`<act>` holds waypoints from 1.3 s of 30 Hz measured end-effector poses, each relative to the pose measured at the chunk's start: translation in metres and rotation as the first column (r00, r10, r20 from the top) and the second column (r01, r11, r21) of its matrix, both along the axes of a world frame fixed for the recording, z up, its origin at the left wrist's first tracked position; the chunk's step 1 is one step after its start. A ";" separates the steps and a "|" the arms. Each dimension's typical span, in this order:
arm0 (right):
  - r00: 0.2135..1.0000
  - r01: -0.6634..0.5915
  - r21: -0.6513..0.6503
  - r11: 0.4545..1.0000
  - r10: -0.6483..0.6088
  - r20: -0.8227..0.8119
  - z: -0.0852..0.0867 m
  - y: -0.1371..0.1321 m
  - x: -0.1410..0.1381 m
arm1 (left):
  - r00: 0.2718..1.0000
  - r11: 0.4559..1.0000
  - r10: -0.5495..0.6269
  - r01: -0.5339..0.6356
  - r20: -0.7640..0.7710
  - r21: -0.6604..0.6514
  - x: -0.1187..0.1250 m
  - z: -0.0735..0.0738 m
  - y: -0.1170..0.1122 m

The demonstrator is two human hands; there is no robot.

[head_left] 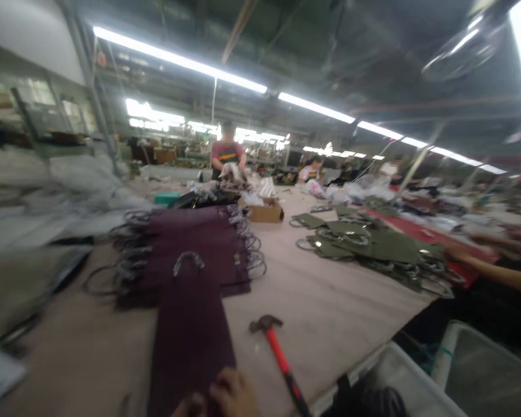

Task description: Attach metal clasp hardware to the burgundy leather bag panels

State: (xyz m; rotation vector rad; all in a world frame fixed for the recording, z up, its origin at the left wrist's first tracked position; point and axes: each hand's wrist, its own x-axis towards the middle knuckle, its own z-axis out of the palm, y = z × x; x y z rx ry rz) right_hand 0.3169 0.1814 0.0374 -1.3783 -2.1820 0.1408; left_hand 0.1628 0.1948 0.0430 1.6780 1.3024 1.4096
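Observation:
At the bottom edge only one hand shows; I take it for my left hand [228, 397]. Its blurred fingers are curled on the near end of a dark purple fabric piece [191, 341] that lies lengthwise on the table. A metal loop handle [188, 260] sits at the piece's far end. Beyond it lies a stack of purple bags [186, 243] with several wire handles sticking out on both sides. A hammer [278, 353] with a red and black handle lies just to the right of the hand, apart from it. My right hand is out of view.
Green bags [373, 243] with metal handles are piled at the right, where another person's forearm [495, 269] reaches in. A cardboard box [264, 211] sits mid-table. A person [228, 153] stands at the far end. White bins [417, 382] stand at lower right, and grey fabric heaps [47, 191] at left.

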 end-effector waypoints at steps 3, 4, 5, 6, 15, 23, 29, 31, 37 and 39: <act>0.985 -0.030 -0.138 0.990 0.006 -0.172 -0.031 -0.023 -0.025 | 0.983 0.973 0.137 -0.111 0.119 -0.201 -0.042 -0.011 -0.033; 0.979 -0.054 -0.171 0.984 0.019 -0.201 -0.038 -0.025 -0.028 | 0.961 0.959 0.184 -0.128 0.209 -0.254 -0.052 -0.013 -0.036; 0.974 -0.068 -0.183 0.981 0.026 -0.224 -0.043 -0.024 -0.028 | 0.919 0.944 0.229 -0.129 0.322 -0.303 -0.062 -0.014 -0.036; 0.973 -0.086 -0.190 0.978 0.041 -0.229 -0.047 -0.021 -0.027 | 0.890 0.929 0.271 -0.143 0.366 -0.340 -0.071 -0.016 -0.034; 0.973 -0.140 -0.191 0.971 0.099 -0.210 -0.047 -0.014 -0.017 | 0.853 0.829 0.440 -0.266 0.280 -0.492 -0.113 -0.036 -0.057; 0.974 -0.153 -0.143 0.978 0.125 -0.188 -0.050 -0.013 -0.017 | 0.880 0.755 0.446 -0.468 -0.163 -0.460 -0.144 -0.038 -0.038; 0.980 -0.140 -0.058 0.988 0.130 -0.149 -0.055 -0.009 -0.016 | 0.548 0.665 0.169 -0.677 -0.819 -0.316 -0.174 -0.024 -0.023; 0.980 -0.142 -0.037 0.989 0.135 -0.146 -0.058 -0.008 -0.017 | 0.464 0.688 0.117 -0.675 -0.878 -0.265 -0.169 -0.020 -0.023; 0.983 -0.135 -0.039 0.990 0.129 -0.133 -0.061 -0.006 -0.018 | 0.614 0.697 0.003 -0.568 -0.790 -0.439 -0.140 -0.020 -0.005; 0.983 -0.132 -0.052 0.990 0.124 -0.136 -0.061 -0.007 -0.018 | 0.673 0.652 -0.013 -0.555 -0.740 -0.516 -0.138 -0.023 0.005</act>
